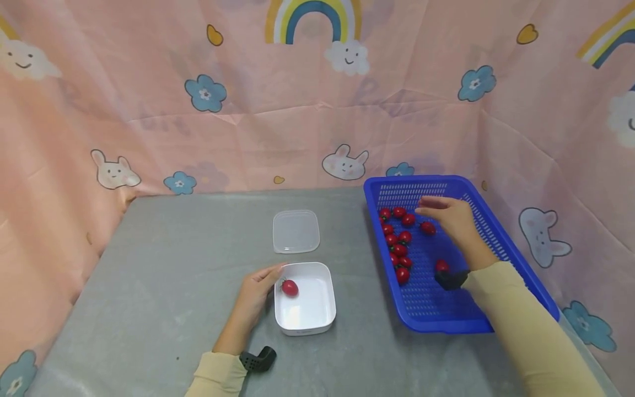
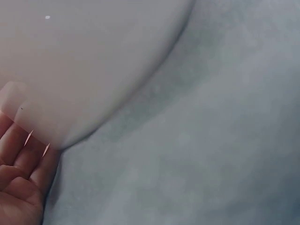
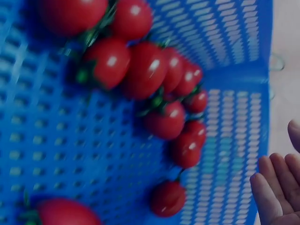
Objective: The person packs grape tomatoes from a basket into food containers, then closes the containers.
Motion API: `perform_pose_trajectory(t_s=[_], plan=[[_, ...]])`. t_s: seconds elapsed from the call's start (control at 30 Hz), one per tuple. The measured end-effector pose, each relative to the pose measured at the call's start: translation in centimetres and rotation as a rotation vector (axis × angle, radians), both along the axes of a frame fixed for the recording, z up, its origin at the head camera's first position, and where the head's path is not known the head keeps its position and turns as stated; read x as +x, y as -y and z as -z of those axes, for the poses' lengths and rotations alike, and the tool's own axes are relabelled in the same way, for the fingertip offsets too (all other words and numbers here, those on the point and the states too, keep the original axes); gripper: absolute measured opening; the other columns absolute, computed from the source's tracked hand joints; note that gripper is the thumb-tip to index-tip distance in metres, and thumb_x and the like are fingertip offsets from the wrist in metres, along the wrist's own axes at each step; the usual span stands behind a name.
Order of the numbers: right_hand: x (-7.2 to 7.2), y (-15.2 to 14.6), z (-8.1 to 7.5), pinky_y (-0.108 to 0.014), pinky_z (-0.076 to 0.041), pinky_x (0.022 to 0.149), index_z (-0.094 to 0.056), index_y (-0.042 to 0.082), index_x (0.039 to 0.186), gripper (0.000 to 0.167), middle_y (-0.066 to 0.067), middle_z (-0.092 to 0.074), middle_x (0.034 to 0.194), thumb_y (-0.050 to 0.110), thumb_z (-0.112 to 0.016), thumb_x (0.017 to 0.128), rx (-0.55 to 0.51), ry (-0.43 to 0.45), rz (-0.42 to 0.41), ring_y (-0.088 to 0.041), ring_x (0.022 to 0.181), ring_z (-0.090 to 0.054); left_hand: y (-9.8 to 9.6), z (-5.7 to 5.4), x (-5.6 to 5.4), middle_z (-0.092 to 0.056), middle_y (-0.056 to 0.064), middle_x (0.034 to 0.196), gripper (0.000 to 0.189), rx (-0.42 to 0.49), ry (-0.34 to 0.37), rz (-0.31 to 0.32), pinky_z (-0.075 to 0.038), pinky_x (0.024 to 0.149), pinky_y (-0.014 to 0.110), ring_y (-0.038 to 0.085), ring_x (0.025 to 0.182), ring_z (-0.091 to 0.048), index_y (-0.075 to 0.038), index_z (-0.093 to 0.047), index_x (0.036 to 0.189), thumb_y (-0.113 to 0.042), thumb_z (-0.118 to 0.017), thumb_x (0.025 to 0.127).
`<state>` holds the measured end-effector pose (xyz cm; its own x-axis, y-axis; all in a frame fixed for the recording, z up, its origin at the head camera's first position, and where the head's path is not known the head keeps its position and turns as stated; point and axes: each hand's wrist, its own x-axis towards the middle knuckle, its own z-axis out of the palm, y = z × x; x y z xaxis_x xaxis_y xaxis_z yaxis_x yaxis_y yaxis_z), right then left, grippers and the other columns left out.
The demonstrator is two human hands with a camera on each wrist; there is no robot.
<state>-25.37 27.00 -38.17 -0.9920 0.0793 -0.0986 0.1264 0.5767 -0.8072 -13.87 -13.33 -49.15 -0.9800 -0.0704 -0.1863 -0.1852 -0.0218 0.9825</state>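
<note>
My left hand rests against the left side of a square white container, fingers reaching its far left corner. One red cherry tomato lies inside. In the left wrist view, the fingers touch the container's pale outer wall. My right hand hovers over the far part of a blue plastic basket, holding nothing, fingers extended and thumb apart. Several cherry tomatoes with green stems cluster along the basket's left side. Two others, a tomato and a tomato, lie nearer the hand.
Behind the container, a clear square lid lies flat on the grey tabletop. A pink patterned cloth hangs along the back and both sides. The basket's raised rim stands close to the right-hand cloth.
</note>
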Motion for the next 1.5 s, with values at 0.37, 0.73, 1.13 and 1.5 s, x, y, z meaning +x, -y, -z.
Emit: perform_pose_trajectory(t_s=[0.37,0.73,1.13,1.5], plan=[[-1.0,-2.6,1.8,-0.058,-0.029,0.117,-0.050,0.001,0.144,0.077,-0.023,-0.051,0.145,0.052,-0.069,0.088,0.027,0.106,-0.029,-0.042,0.139,-0.044,-0.1,0.0,0.0,-0.070,0.015,0.125,0.034,-0.011,-0.018,-0.005,-0.043,0.111,0.047,0.024,0.124,-0.061,0.002,-0.070,0.119,-0.022,-0.065,0.096],[-1.6,-4.3,2.9,-0.066,-0.023,0.116,-0.039,0.003,0.151,0.076,-0.024,-0.037,0.156,0.045,-0.065,0.094,0.023,0.234,-0.009,-0.050,0.146,-0.025,-0.1,0.0,0.1,-0.070,0.015,0.125,0.034,-0.019,-0.016,-0.001,-0.042,0.111,0.048,0.018,0.120,-0.062,0.002,-0.070,0.119,-0.022,-0.064,0.096],[-1.8,-5.3,4.2,-0.059,-0.024,0.118,-0.031,-0.002,0.153,0.077,-0.026,-0.031,0.158,0.038,-0.064,0.096,-0.042,0.312,-0.023,-0.046,0.146,-0.028,-0.1,0.1,0.1,-0.070,0.015,0.124,0.035,-0.020,-0.018,-0.002,-0.043,0.111,0.048,0.019,0.120,-0.062,0.003,-0.070,0.119,-0.023,-0.064,0.096],[-1.7,-4.2,4.7,-0.053,-0.033,0.116,-0.042,-0.007,0.146,0.065,-0.031,-0.041,0.149,0.028,-0.065,0.096,-0.022,0.273,-0.005,-0.046,0.141,-0.039,-0.1,0.0,0.1,-0.070,0.014,0.125,0.033,-0.012,-0.010,-0.005,-0.044,0.110,0.044,0.009,0.115,-0.063,0.002,-0.069,0.120,-0.020,-0.064,0.096]])
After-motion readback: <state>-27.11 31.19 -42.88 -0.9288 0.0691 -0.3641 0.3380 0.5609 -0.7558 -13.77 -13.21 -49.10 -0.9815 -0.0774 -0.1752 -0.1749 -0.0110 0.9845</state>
